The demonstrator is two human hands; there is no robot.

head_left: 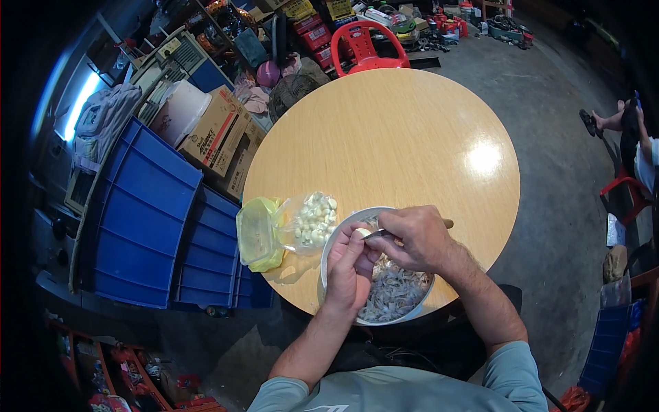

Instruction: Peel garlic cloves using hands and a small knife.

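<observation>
My left hand (349, 269) pinches a pale garlic clove (362, 233) over a round metal bowl (328, 250) filled with thin papery peels. My right hand (417, 237) grips a small knife (376, 233) with a wooden handle, its blade touching the clove. The bowl sits at the near edge of a round wooden table (398, 137). Just left of the bowl lies a clear plastic bag of peeled white cloves (314, 219), next to a yellow-green plastic bag (257, 233).
Blue plastic crates (154, 220) stand stacked left of the table, with cardboard boxes (220, 134) behind them. A red plastic chair (362, 47) is at the far side. Another person's legs (614, 120) show at the right, near a second red chair (628, 192).
</observation>
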